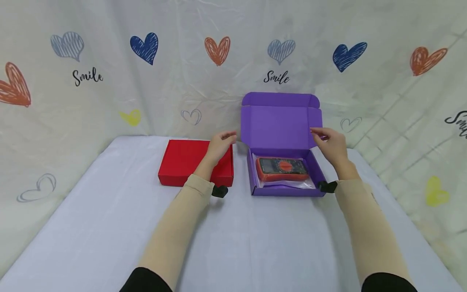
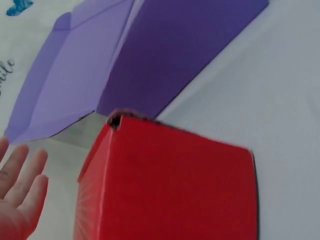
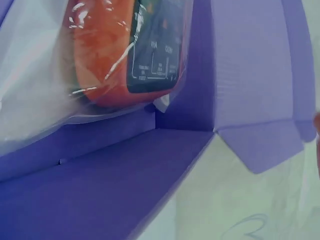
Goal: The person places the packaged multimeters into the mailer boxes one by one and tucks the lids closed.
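Observation:
An open purple cardboard box (image 1: 288,194) stands on the table, its lid (image 1: 277,125) raised at the back. Inside lies a red multimeter (image 1: 271,177) with a dark face and round dial, in a clear plastic bag (image 3: 30,85). My left hand (image 1: 220,145) hovers above the right end of a closed red box (image 1: 186,156), fingers extended and touching nothing. In the head view my right hand (image 1: 333,148) overlaps the lid's right side flap. In the right wrist view only a fingertip (image 3: 318,131) shows, just beyond the flap's end.
The red box stands just left of the purple one with a narrow gap between them. A white cloth covers the table (image 1: 251,243). Behind hangs a pale curtain (image 1: 240,24) printed with hearts and words.

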A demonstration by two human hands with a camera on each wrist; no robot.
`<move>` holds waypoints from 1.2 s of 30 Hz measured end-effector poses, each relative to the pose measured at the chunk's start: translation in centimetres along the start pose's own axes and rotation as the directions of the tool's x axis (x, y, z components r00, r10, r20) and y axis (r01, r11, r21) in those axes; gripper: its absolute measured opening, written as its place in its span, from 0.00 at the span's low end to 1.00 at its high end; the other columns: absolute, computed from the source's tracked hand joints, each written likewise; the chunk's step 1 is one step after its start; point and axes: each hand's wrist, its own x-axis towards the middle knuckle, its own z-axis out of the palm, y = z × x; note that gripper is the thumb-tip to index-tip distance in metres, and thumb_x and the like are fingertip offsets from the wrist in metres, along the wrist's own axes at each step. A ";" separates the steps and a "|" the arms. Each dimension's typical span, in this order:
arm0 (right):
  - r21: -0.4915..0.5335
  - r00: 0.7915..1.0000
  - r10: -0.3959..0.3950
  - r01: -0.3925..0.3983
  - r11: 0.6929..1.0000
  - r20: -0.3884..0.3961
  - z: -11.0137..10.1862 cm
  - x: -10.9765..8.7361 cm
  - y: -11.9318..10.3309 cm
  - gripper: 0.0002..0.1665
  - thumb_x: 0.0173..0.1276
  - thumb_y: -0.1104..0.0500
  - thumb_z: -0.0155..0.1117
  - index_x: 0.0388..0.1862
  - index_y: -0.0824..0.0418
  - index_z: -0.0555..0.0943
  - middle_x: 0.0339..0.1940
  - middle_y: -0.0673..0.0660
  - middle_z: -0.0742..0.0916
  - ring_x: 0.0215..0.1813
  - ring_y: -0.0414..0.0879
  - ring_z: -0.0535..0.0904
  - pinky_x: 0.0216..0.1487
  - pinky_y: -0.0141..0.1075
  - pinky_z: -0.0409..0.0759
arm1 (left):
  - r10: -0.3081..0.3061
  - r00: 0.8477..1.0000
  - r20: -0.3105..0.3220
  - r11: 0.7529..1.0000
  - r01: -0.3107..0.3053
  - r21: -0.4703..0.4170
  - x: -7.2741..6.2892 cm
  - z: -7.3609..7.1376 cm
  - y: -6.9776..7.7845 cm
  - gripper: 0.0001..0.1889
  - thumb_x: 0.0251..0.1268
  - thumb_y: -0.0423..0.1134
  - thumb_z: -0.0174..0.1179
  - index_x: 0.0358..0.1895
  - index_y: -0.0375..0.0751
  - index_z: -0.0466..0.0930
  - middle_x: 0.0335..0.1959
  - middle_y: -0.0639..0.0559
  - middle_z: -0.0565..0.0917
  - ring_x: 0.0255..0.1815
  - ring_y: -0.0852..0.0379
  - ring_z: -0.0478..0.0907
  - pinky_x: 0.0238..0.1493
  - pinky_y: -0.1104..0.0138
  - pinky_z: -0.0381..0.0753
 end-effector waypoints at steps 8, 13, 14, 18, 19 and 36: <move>-0.070 0.926 0.363 -0.371 0.926 -0.101 -0.1 1.1 1.0 0.23 0.73 0.63 0.57 0.64 0.66 0.82 0.63 0.65 0.84 0.60 0.58 0.81 0.54 0.36 0.77 | -0.002 0.991 -0.135 0.999 -0.003 -0.038 1.4 1.5 0.0 0.25 0.76 0.36 0.53 0.73 0.35 0.72 0.70 0.38 0.75 0.70 0.48 0.72 0.68 0.61 0.72; -0.048 0.872 0.486 -0.488 0.871 -0.059 -0.3 1.6 1.6 0.28 0.75 0.61 0.54 0.73 0.65 0.74 0.71 0.64 0.78 0.69 0.63 0.75 0.67 0.54 0.72 | -0.024 0.990 -0.137 0.998 0.016 -0.062 1.9 2.1 0.0 0.26 0.76 0.35 0.53 0.74 0.34 0.69 0.71 0.38 0.74 0.72 0.48 0.70 0.69 0.60 0.71; -0.043 0.866 0.497 -0.499 0.866 -0.051 -0.3 1.6 1.7 0.29 0.75 0.62 0.53 0.73 0.65 0.73 0.72 0.64 0.77 0.69 0.63 0.74 0.68 0.54 0.72 | -0.028 0.991 -0.132 0.998 0.020 -0.062 1.9 2.2 0.0 0.27 0.75 0.36 0.53 0.75 0.35 0.69 0.71 0.39 0.74 0.72 0.48 0.70 0.69 0.60 0.71; -0.040 0.847 0.531 -0.531 0.846 -0.004 -0.1 1.8 1.7 0.30 0.76 0.63 0.51 0.76 0.66 0.69 0.74 0.65 0.74 0.71 0.65 0.73 0.69 0.55 0.72 | -0.044 0.994 -0.102 0.997 0.036 -0.075 2.0 2.4 -0.2 0.28 0.75 0.37 0.54 0.76 0.36 0.67 0.73 0.39 0.72 0.74 0.48 0.67 0.70 0.58 0.71; -0.045 0.844 0.537 -0.536 0.843 0.007 -0.1 1.8 1.6 0.31 0.76 0.63 0.51 0.76 0.66 0.68 0.74 0.66 0.74 0.71 0.65 0.72 0.69 0.55 0.72 | -0.047 0.995 -0.093 0.996 0.040 -0.076 2.0 2.4 -0.3 0.29 0.76 0.37 0.54 0.77 0.36 0.66 0.74 0.39 0.71 0.74 0.48 0.67 0.70 0.57 0.71; -0.091 0.842 0.538 -0.533 0.841 0.034 0.7 2.7 2.1 0.32 0.72 0.66 0.53 0.75 0.68 0.70 0.65 0.70 0.80 0.68 0.65 0.75 0.68 0.53 0.72 | -0.113 0.993 -0.037 0.971 0.102 -0.216 2.7 3.8 -0.1 0.30 0.75 0.31 0.55 0.77 0.30 0.62 0.73 0.37 0.72 0.72 0.46 0.71 0.70 0.50 0.70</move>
